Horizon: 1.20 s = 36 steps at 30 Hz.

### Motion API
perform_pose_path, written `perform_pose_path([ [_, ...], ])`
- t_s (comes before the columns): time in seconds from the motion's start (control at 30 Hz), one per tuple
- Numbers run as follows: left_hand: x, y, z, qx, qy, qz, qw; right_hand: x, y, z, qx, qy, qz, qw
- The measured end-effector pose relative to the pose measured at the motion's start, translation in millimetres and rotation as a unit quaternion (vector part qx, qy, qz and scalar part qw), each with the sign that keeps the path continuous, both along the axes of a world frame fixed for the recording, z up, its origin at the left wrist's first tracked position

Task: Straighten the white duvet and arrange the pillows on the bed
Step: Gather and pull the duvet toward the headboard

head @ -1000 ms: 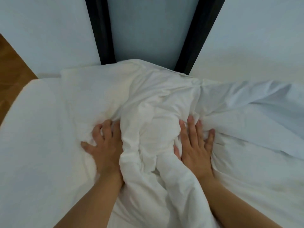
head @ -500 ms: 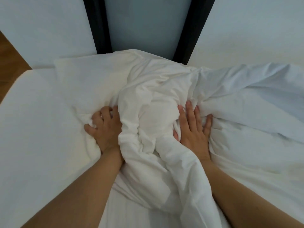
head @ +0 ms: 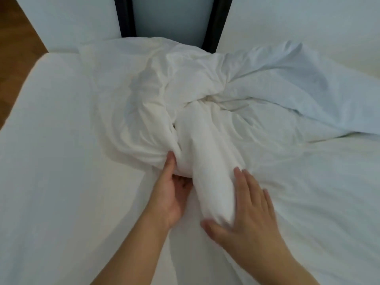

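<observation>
The white duvet (head: 164, 103) lies bunched in the middle of the bed, twisted into a thick rolled fold (head: 207, 161) that runs toward me. My left hand (head: 170, 194) is at the left of that fold, thumb up against the bunched cloth and fingers curled in under it. On the fold's right side my right hand (head: 248, 208) lies flat with fingers spread, its thumb at the fold's near end. A flat white pillow-like piece (head: 107, 56) shows at the head end, partly under the duvet. A pale bluish-white fold (head: 304, 85) stretches off to the right.
The bare white mattress sheet (head: 51, 161) spreads left and toward me. Wooden floor (head: 14, 48) shows past the bed's left edge. Two black vertical posts (head: 126, 15) (head: 218, 21) stand between pale wall panels behind the head end.
Both hands have pulled back toward me from deep in the bunched duvet. A rolled fold now lies between them, and the view has tilted to show more of the bed.
</observation>
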<state>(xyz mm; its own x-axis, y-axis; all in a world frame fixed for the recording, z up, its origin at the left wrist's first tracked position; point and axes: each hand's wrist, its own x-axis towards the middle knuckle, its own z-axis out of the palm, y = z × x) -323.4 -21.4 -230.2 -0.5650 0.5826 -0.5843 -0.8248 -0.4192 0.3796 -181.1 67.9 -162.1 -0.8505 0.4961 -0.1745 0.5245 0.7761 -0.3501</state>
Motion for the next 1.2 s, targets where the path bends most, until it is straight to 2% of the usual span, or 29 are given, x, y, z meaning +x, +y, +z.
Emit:
perform_pose_path([
  [0.03,8.1,10.1,3.5,0.011,-0.015,-0.010,1.000,13.6,-2.0,-7.1,0.069,-0.020,0.016,0.997],
  [0.1,6.0,16.3,11.4,-0.036,-0.032,0.010,0.999,24.9,12.7,-15.2,0.114,0.017,0.001,0.993],
  [0.17,-3.3,6.5,31.3,-0.133,0.014,0.043,0.990,17.3,30.7,-4.6,0.092,0.083,-0.066,0.990],
  [0.27,-38.6,-32.3,81.2,-0.198,0.073,0.114,0.971,-8.9,65.3,25.1,0.061,0.126,-0.173,0.975],
  [0.37,-66.9,-91.0,130.5,-0.248,0.142,0.181,0.941,-23.3,97.5,38.0,0.103,0.112,-0.212,0.965],
  [0.4,-65.6,-104.0,136.3,-0.239,0.155,0.196,0.938,-23.7,101.1,33.9,0.112,0.097,-0.210,0.966],
  [0.47,-44.5,-110.9,118.0,-0.136,0.151,0.185,0.961,-17.8,91.4,14.9,0.135,0.047,-0.176,0.974],
  [0.53,-5.0,-90.2,81.7,-0.009,0.128,0.100,0.987,-4.0,66.4,-10.0,0.153,0.030,-0.150,0.976],
  [0.57,14.2,-74.8,62.1,0.015,0.121,0.047,0.991,4.3,51.5,-19.5,0.150,0.025,-0.149,0.977],
  [0.6,31.7,-59.3,48.4,0.020,0.113,0.011,0.993,13.1,37.9,-26.8,0.149,0.013,-0.149,0.977],
  [0.67,45.0,-33.9,36.2,-0.007,0.082,0.006,0.997,27.5,24.7,-33.7,0.164,-0.010,-0.121,0.979],
  [0.73,34.5,-25.8,37.6,-0.087,0.055,0.023,0.994,34.8,32.1,-23.3,0.176,-0.005,-0.091,0.980],
  [0.8,7.2,-40.5,55.6,-0.163,0.098,0.051,0.980,34.7,46.9,6.4,0.158,0.024,-0.104,0.982],
  [0.9,-64.0,-110.1,79.8,-0.204,0.175,0.074,0.960,29.8,82.3,58.6,0.141,0.073,-0.170,0.972],
  [0.97,-103.4,-167.6,80.3,-0.187,0.219,0.074,0.955,32.6,108.4,88.5,0.156,0.063,-0.217,0.962],
  [1.03,-101.0,-201.9,69.1,-0.138,0.211,0.126,0.960,36.9,124.7,106.3,0.175,0.038,-0.232,0.956],
  [1.1,-59.7,-198.9,49.5,-0.074,0.169,0.149,0.971,38.3,121.9,106.1,0.245,0.024,-0.205,0.947],
  [1.13,-19.2,-175.2,43.2,-0.023,0.153,0.116,0.981,40.1,113.6,97.0,0.294,0.029,-0.167,0.941],
  [1.2,59.0,-126.7,29.2,0.015,0.099,0.069,0.993,49.9,83.5,70.3,0.366,0.058,-0.087,0.925],
])
